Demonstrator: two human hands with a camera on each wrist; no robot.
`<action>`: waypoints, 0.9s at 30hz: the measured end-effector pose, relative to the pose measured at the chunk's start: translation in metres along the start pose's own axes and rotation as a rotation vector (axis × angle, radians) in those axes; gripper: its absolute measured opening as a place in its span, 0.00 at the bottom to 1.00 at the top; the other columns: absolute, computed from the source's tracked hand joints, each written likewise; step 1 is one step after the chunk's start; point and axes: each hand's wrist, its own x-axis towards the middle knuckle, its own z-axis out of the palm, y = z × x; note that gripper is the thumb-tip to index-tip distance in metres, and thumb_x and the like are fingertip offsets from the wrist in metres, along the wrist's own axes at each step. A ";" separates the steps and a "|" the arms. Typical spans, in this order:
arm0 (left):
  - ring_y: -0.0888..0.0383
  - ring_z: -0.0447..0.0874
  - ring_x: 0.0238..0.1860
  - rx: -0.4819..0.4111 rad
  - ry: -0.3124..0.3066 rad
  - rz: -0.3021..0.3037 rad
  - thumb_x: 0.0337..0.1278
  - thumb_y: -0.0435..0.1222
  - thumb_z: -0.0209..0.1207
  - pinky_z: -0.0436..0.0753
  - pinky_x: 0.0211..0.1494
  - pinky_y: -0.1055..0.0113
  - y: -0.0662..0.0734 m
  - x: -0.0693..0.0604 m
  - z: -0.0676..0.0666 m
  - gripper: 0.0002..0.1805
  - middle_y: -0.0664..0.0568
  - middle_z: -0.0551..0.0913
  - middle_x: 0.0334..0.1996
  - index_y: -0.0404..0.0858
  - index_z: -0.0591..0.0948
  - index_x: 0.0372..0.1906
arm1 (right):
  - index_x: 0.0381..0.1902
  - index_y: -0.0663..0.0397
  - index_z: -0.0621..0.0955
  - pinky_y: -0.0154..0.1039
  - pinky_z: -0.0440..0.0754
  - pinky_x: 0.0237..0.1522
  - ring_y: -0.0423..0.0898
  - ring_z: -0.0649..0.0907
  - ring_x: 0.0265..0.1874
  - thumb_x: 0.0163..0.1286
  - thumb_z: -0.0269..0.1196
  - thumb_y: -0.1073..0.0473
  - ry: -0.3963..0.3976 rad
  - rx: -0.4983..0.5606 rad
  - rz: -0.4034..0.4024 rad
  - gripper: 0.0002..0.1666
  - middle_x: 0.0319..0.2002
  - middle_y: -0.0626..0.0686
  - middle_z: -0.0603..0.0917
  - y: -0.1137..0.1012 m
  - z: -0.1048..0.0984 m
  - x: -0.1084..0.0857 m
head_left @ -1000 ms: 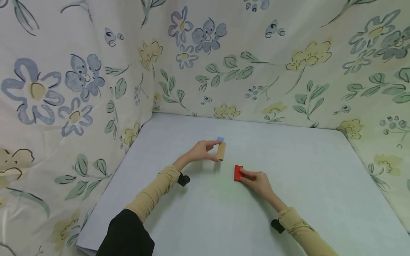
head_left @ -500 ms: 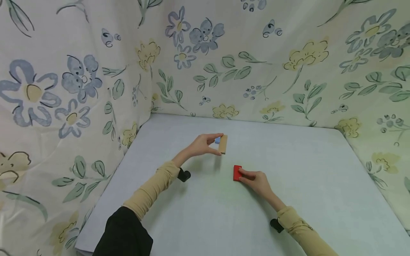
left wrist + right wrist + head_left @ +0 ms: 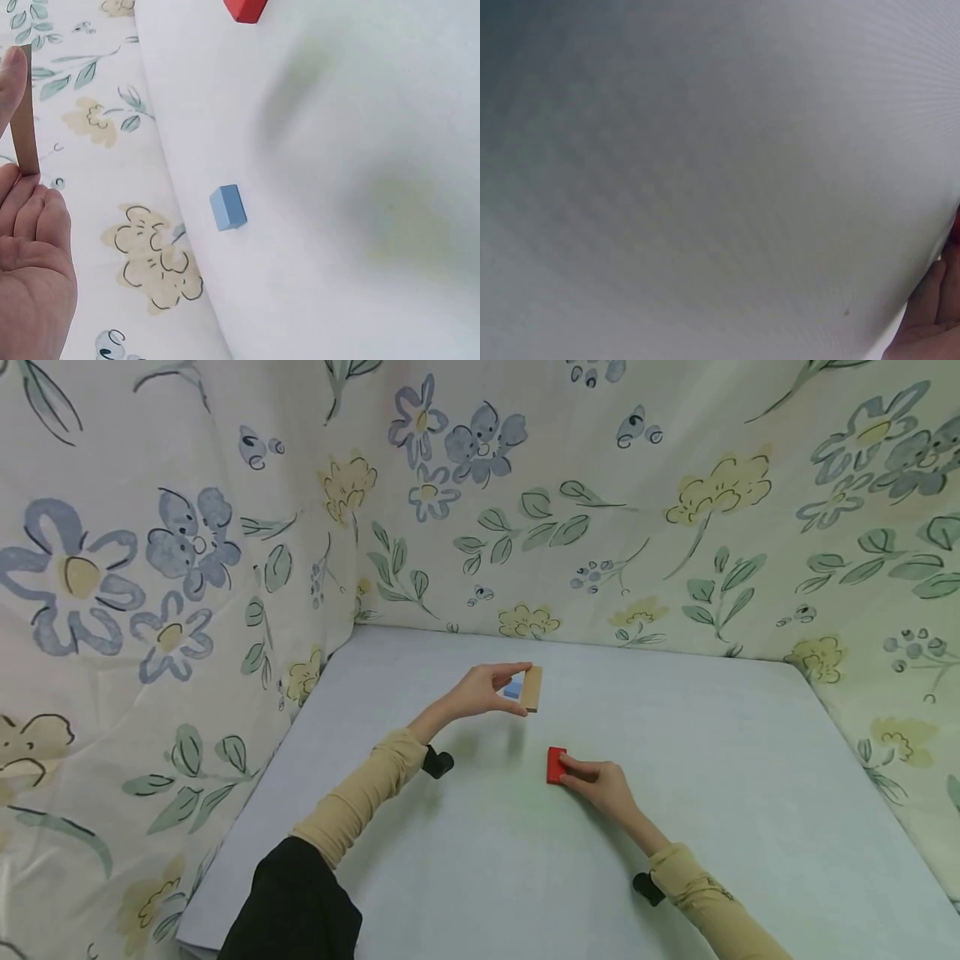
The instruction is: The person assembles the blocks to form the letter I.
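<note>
A flat tan wooden block (image 3: 532, 689) is pinched upright between the thumb and fingertips of my left hand (image 3: 474, 692), raised off the table. Seen from the left wrist, the same wooden block (image 3: 25, 124) spans from thumb to fingers, edge-on. Through the gap of that hand shows a small blue block (image 3: 513, 688), lying on the table and touched by nothing; it stands alone in the left wrist view too. My right hand (image 3: 606, 787) grips a red block (image 3: 555, 766) by its right side, low at the table surface. The right wrist view shows only part of that hand (image 3: 934, 315).
A white-covered table (image 3: 720, 793) spreads under both hands. Floral curtains (image 3: 585, 552) hang along its back and sides. Each wrist carries a small black camera mount, such as the left wrist's mount (image 3: 438, 763).
My left hand has moved up and slightly right with the wooden block, away from the red block. The blue block now shows inside the hand's gap. My right hand stays put.
</note>
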 end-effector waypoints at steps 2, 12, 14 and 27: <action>0.57 0.66 0.69 -0.001 -0.005 0.004 0.44 0.41 0.72 0.68 0.69 0.68 0.001 0.002 0.001 0.44 0.56 0.65 0.70 0.47 0.65 0.70 | 0.56 0.50 0.80 0.53 0.78 0.57 0.56 0.78 0.58 0.60 0.68 0.55 -0.002 0.001 -0.001 0.25 0.55 0.55 0.82 0.000 0.000 0.000; 0.57 0.64 0.70 -0.036 -0.020 0.039 0.44 0.39 0.72 0.67 0.69 0.70 0.009 0.008 0.007 0.44 0.55 0.65 0.70 0.44 0.66 0.70 | 0.56 0.50 0.80 0.48 0.80 0.54 0.55 0.79 0.56 0.60 0.68 0.55 0.003 -0.021 -0.011 0.24 0.54 0.55 0.82 -0.002 0.000 -0.001; 0.57 0.64 0.70 -0.032 -0.019 0.042 0.43 0.38 0.72 0.67 0.69 0.70 0.010 0.010 0.009 0.44 0.54 0.65 0.70 0.44 0.66 0.69 | 0.56 0.50 0.80 0.48 0.79 0.54 0.55 0.79 0.56 0.60 0.68 0.55 0.002 -0.020 -0.011 0.24 0.54 0.55 0.82 -0.002 0.000 -0.001; 0.58 0.64 0.70 -0.035 -0.019 0.071 0.42 0.38 0.73 0.67 0.69 0.71 0.015 0.019 0.022 0.44 0.54 0.66 0.70 0.44 0.66 0.69 | 0.56 0.49 0.80 0.41 0.79 0.50 0.54 0.80 0.54 0.60 0.68 0.55 -0.001 -0.024 -0.007 0.25 0.54 0.56 0.82 0.001 0.000 0.001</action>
